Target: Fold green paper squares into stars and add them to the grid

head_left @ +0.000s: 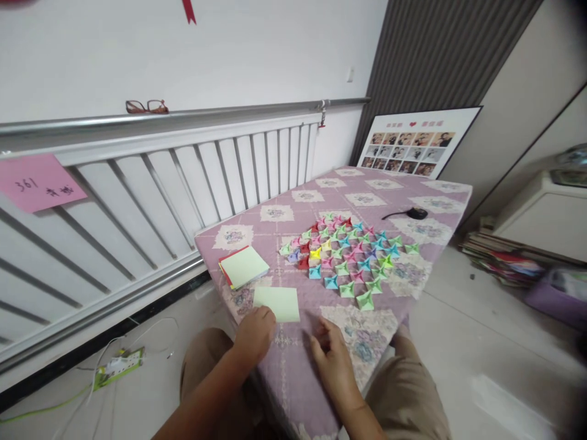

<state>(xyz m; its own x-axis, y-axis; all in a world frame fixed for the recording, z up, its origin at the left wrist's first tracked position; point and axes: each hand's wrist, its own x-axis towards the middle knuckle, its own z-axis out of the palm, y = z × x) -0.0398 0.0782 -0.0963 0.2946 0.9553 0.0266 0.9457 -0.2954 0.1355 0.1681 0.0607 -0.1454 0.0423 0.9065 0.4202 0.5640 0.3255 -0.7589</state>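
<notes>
A pale green sheet of paper (280, 303) lies on the table in front of me. My left hand (255, 333) is at its near left corner, fingers curled together on the paper's edge; the fingertips are partly hidden. To the right, my right hand (334, 353) hovers over the tablecloth, thumb and fingers apart, with nothing in it. Beyond the sheet, on the left, sits a stack of coloured paper (247, 267), pale green on top with red and yellow edges showing. Rows of small folded paper pieces (342, 253) in green, pink, blue, red and yellow cover the middle.
A patterned purple tablecloth (293, 379) covers the table. A black object with a thin tail (416, 212) lies near its far right edge. Along the left stands a white radiator (238, 168), with glasses (147, 107) on the pipe above. A power strip (120, 366) is on the floor.
</notes>
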